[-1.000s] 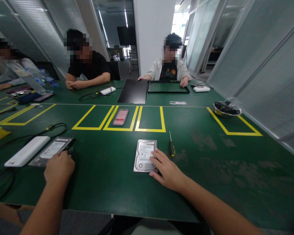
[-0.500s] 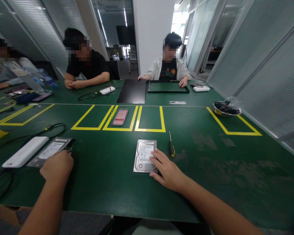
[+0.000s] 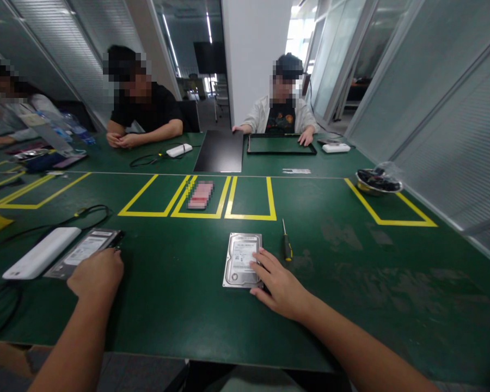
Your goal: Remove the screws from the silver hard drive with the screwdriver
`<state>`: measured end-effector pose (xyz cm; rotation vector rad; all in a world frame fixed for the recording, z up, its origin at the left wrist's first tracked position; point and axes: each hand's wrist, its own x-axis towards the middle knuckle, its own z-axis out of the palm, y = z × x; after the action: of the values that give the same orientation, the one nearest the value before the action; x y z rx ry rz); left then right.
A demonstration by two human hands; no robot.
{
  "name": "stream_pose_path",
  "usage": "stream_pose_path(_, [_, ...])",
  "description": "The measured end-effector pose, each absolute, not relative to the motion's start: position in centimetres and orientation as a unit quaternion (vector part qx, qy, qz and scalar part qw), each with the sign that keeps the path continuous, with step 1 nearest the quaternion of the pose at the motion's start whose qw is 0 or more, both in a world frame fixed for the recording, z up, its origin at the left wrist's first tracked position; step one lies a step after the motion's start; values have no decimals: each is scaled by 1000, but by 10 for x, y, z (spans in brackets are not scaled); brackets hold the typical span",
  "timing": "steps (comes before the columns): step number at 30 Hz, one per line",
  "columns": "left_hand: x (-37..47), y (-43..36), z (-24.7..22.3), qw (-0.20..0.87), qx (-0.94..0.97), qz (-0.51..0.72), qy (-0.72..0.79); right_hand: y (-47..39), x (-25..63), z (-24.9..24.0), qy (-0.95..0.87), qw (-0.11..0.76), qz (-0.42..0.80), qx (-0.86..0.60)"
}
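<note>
Hard drive [image 3: 237, 267], silver and labelled, lies flat on the green table [image 3: 179, 310] in front of the person and serves here as the landmark. At its right edge the person's right hand [image 3: 278, 283] rests with fingers spread, fingertips on the label side; the hand is not closed around it. Well to the drive's left, the left hand [image 3: 98, 274] is curled down at the near right corner of a second hard drive [image 3: 85, 247]; its fingertips are hidden, so whether they grip that drive cannot be told. Beyond that second drive, farther left of the landmark, lies a white power bank [image 3: 43, 253], with a black cable [image 3: 100, 207] behind it.

Just right of the landmark drive, a black-and-yellow screwdriver [image 3: 286, 247] lies with its tip pointing away from the person. Beyond the drive, yellow tape [image 3: 251, 217] marks outlines on the table; a pixelated pink object [image 3: 201, 195] sits inside one, to the far left of the drive. Far right of the drive stands a metal bowl [image 3: 371, 190] of dark items.

Across the table, beyond the drive, a co-worker in a pale jacket [image 3: 306, 115] has one hand at a dark flat panel [image 3: 218, 152] and the other at a black rectangular frame [image 3: 281, 153].
</note>
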<state>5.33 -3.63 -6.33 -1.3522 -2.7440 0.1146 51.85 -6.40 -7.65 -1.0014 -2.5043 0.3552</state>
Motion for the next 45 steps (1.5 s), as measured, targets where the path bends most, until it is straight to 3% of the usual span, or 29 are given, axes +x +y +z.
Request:
stream_pose_path(13, [47, -34, -69, 20, -449, 43, -892, -64, 519, -79, -902, 205, 129, -358])
stream_pose_path(27, [53, -41, -71, 84, -477, 18, -875, -65, 520, -77, -904, 200, 128, -357])
stream_pose_path(45, [51, -49, -69, 51, -459, 36, -886, -65, 520, -76, -904, 196, 133, -356])
